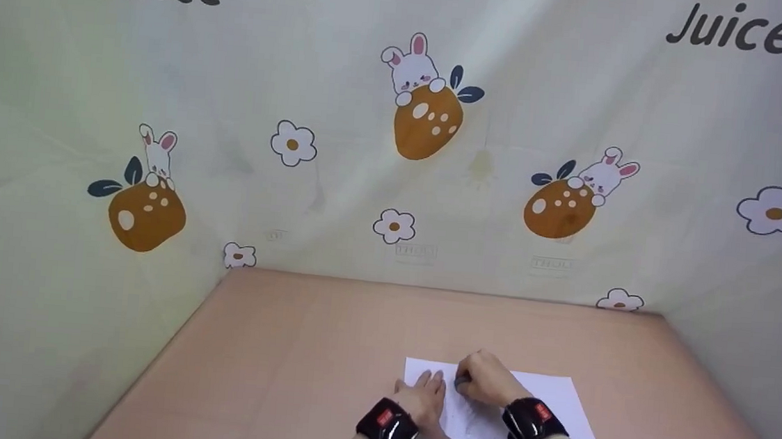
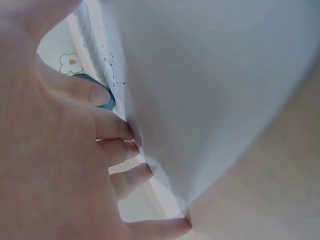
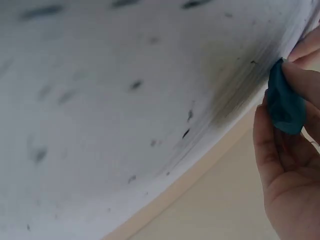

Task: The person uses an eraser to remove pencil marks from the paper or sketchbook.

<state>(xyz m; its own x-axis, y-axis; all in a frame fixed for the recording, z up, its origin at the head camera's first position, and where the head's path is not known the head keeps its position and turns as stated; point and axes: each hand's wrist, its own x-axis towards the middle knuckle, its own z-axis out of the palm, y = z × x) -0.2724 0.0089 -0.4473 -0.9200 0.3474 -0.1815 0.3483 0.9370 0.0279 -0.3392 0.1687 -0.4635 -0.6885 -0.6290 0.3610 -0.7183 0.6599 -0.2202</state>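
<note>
A white sheet of paper (image 1: 552,394) lies on the table, with a grey smudge and scattered dark crumbs on it. My left hand (image 1: 424,407) rests on the sheet's left part, fingers spread and thumb stretched out. Just to its right, my right hand (image 1: 486,378) pinches a small teal eraser (image 3: 285,102) between thumb and fingers, against the paper near its far edge. In the right wrist view the eraser touches the sheet beside a dark rubbed patch (image 3: 240,85). Part of the eraser (image 2: 108,105) shows behind the left hand's fingers in the left wrist view.
The pinkish-brown table (image 1: 297,352) spreads around the paper. Pale cloth walls (image 1: 340,69) printed with rabbits, fruit and flowers stand behind it and along both sides. A black band sits on each wrist.
</note>
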